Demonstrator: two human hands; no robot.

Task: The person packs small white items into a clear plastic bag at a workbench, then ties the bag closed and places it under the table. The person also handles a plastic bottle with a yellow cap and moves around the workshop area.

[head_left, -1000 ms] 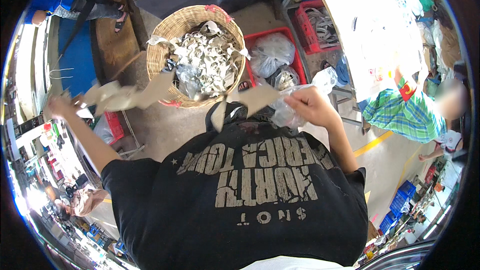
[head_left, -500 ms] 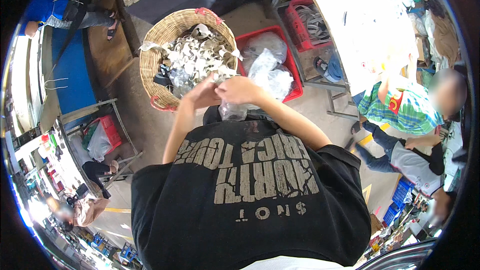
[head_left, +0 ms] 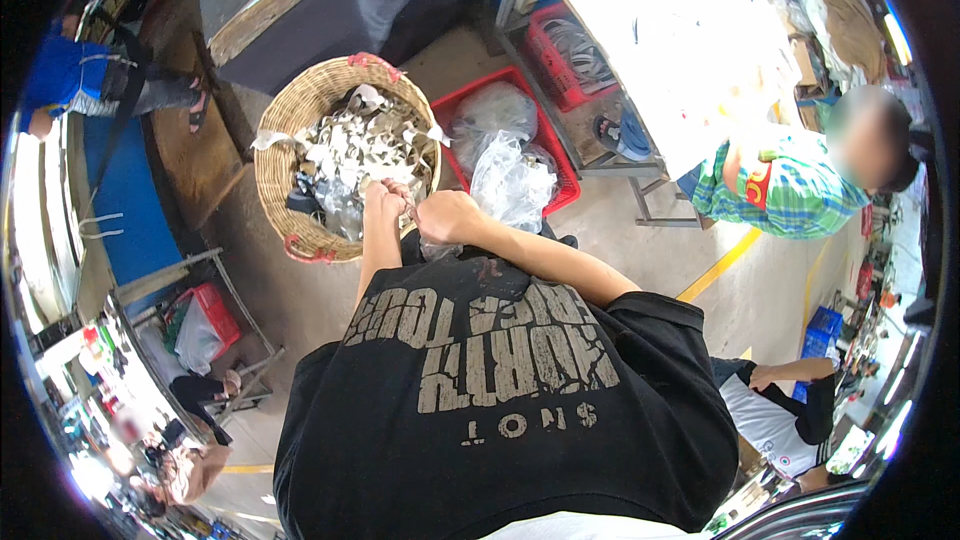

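Ideally, left hand [head_left: 386, 200] and right hand [head_left: 447, 216] work close together at the basket's [head_left: 274, 175] near rim, by the scraps [head_left: 365, 147] inside it, pinching gently. Both are curled closed, can't tell on what; clear bag [head_left: 437, 251] shows beside the right. Versus a second ago: together, not spread wide.

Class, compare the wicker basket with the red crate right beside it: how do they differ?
The wicker basket is round and tan; the red crate is angular. The wicker basket holds mostly pale scraps; the red crate holds clear plastic bags. Both are open-topped containers.
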